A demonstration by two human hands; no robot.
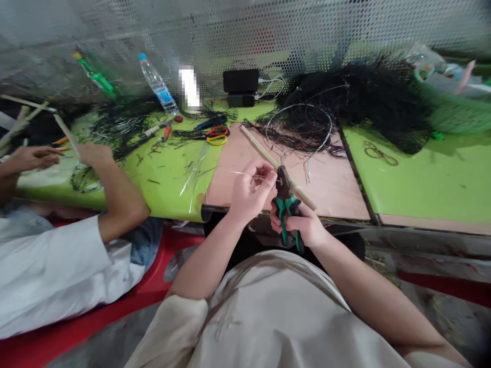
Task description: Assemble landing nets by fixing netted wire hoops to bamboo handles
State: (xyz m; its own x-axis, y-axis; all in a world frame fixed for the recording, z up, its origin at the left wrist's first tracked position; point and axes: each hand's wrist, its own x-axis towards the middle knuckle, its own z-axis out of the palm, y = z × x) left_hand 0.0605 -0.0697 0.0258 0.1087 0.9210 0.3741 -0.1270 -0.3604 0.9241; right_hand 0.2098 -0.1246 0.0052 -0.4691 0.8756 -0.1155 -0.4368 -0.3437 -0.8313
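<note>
My left hand (253, 190) is closed in a pinch on a thin wire (238, 173), whose loose end sticks out to the left. Fingers wrapped round green and black handles, my right hand (295, 222) holds a pair of pliers (284, 186) with the jaws pointing up. Those jaws meet the wire beside my left fingertips; whether they grip it I cannot tell. Behind both hands a pale wooden stick (258, 145) lies slantwise on the pinkish board (335, 189). A loop of silvery wire (330, 122) stands beyond the stick, against dark strands.
A large heap of black strands (368, 102) lies at the back right beside a green basket (445, 107). Scissors (218, 136), a water bottle (158, 84) and a black device (241, 81) sit farther back. At left, a co-worker's hands (94, 153) handle a stick.
</note>
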